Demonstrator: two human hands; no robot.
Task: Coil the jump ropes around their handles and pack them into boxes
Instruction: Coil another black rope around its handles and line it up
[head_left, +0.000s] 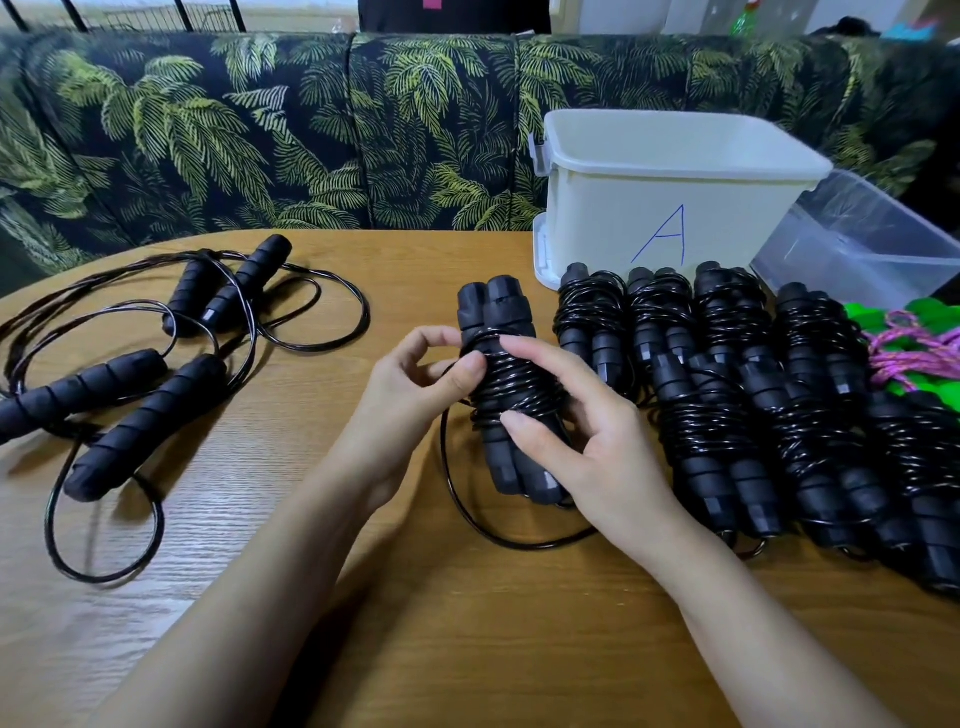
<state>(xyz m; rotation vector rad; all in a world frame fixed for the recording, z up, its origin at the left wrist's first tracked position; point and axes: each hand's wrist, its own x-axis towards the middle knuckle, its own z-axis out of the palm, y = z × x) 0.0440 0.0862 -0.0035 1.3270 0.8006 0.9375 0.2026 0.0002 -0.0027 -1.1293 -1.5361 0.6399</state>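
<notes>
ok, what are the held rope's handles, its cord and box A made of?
Handles: matte black with ribs and no shine, so they look like foam or soft rubber.
Cord: thin and glossy black, with sharp highlights and springy loops. Likely plastic-coated; the core isn't visible.
Box A: opaque off-white and smooth, with a moulded rim and a side clip. Probably plastic.

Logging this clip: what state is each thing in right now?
Held jump rope: partly coiled, tail loose.
Left hand: pinches its cord.
Right hand: grips its coils.
Loose jump ropes: uncoiled.
Finished jump ropes: coiled, unboxed.
White box: open.
Clear box: open.
</notes>
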